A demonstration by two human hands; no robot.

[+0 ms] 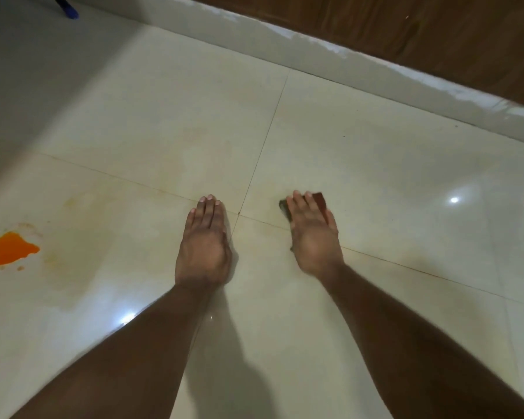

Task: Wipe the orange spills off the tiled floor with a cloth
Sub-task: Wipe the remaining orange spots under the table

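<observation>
Our left hand (204, 241) lies flat on the tiled floor (375, 182), palm down, fingers straight and held close together, holding nothing; its fingertips reach just short of the point where four tiles meet. Our right hand (312, 232) is at three o'clock from it, a little apart, and also flat, its straight fingers pressing down on a small dark cloth (320, 200). Most of the cloth is hidden under the palm; we see only a reddish-brown corner past the fingertips at twelve o'clock and a darker edge poking out on the thumb side at ten o'clock. Both bare forearms run back toward six o'clock. A grout line passes between the hands from twelve to six, and another crosses under them from nine o'clock toward four. Well apart from the left hand, at nine o'clock near the frame's edge, sits a bright orange spill (9, 248) with small orange flecks around it. Between that spill and the left hand the tile carries a pale yellowish smear (76, 237), and fainter yellow haze shows on the tile at eleven o'clock. Beyond the hands at twelve to two o'clock, a white skirting (360, 71) runs along the floor's edge below brown wood panelling (421, 28). At eleven o'clock, far off, a blue object (70, 12) is cut off by the frame.
</observation>
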